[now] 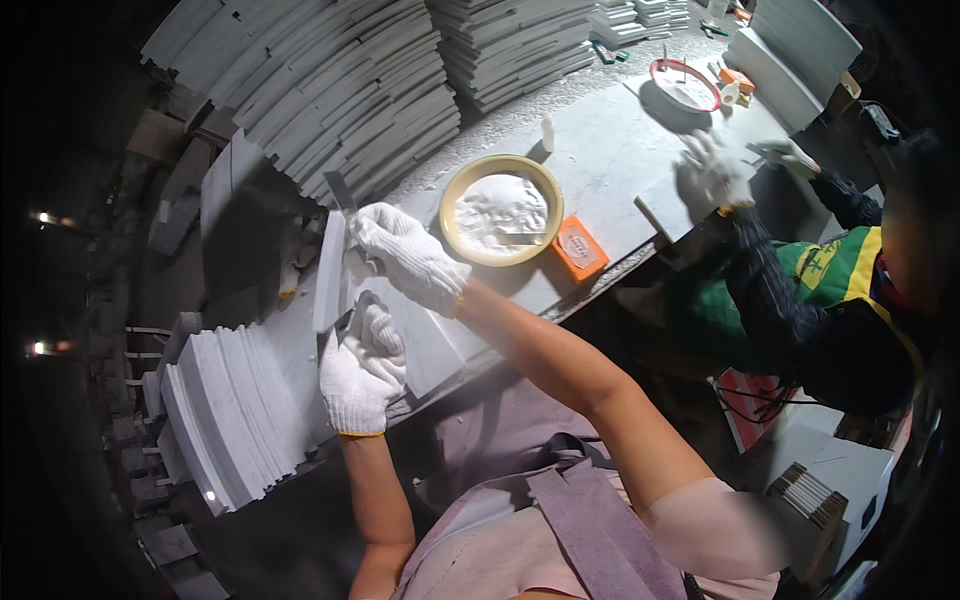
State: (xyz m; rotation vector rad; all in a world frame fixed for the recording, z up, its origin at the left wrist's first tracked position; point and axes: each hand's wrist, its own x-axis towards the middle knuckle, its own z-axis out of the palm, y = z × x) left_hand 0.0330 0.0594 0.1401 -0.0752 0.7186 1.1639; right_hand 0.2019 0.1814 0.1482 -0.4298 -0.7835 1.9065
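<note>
A pale stone slab stands on its edge in front of me, at the left. My left hand, in a white knitted glove, has its fingers curled at the slab's lower end and grips it there. At the upper end, my gloved right hand is closed against the slab's face. A flat grey blade sticks up past its fingertips; its other end is hidden by the glove. To the right of that hand stands a yellow bowl of white powder, with a flat grey strip lying in it.
Tall stacks of slabs line the far side, and more slabs lean at the left. An orange box sits by the bowl, a white bottle behind it. At right, a co-worker's gloved hand is near a red-rimmed bowl.
</note>
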